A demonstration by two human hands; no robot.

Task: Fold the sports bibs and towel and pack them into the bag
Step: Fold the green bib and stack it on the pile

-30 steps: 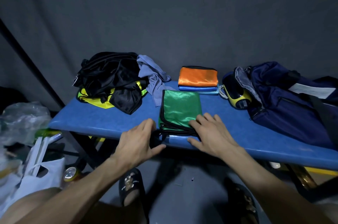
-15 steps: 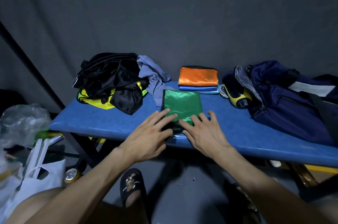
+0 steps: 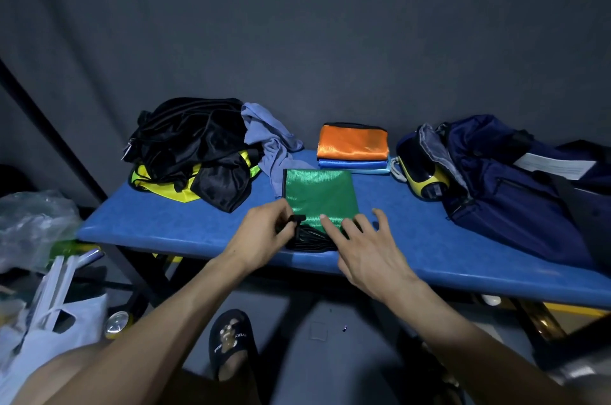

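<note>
The green bib (image 3: 319,196) lies folded at the bench's (image 3: 185,226) front edge, near its middle. My left hand (image 3: 261,239) pinches its black trim at the near left corner; my right hand (image 3: 360,246) lies spread, fingertips pressing the near end. The mesh looks light, limp and slick, so I'd lift it by the folded edges to stop it sliding open.
</note>
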